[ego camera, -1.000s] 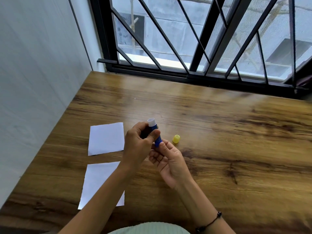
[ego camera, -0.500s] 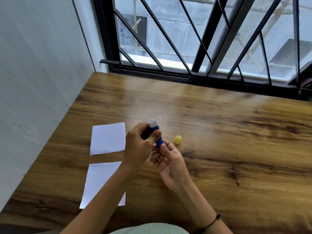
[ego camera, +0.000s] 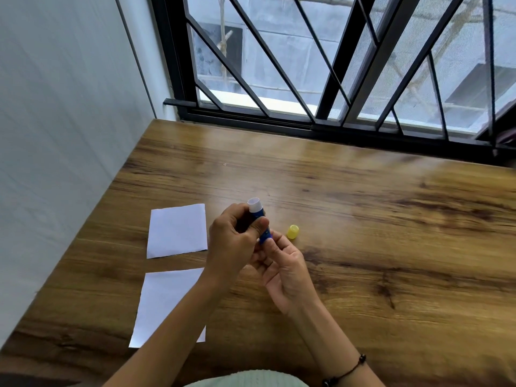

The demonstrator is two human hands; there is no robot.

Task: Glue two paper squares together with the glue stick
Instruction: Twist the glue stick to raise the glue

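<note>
Both hands hold a blue glue stick point(ego camera: 258, 216) above the table, its white uncapped top pointing up and away. My left hand point(ego camera: 234, 244) wraps around the blue body. The fingertips of my right hand point(ego camera: 284, 269) pinch the stick's lower end. Its yellow cap point(ego camera: 293, 231) lies on the wood just right of the hands. Two white paper squares lie flat to the left: the far square point(ego camera: 177, 231) and the near square point(ego camera: 164, 305), whose right edge my left forearm partly covers.
The wooden table point(ego camera: 363, 219) meets a white wall point(ego camera: 55, 135) on the left and a black barred window point(ego camera: 321, 93) at the back. Bare wood stretches to the right of the cap.
Hardly anything differs: both hands stay on the glue stick in the same place, and the view has shifted slightly.
</note>
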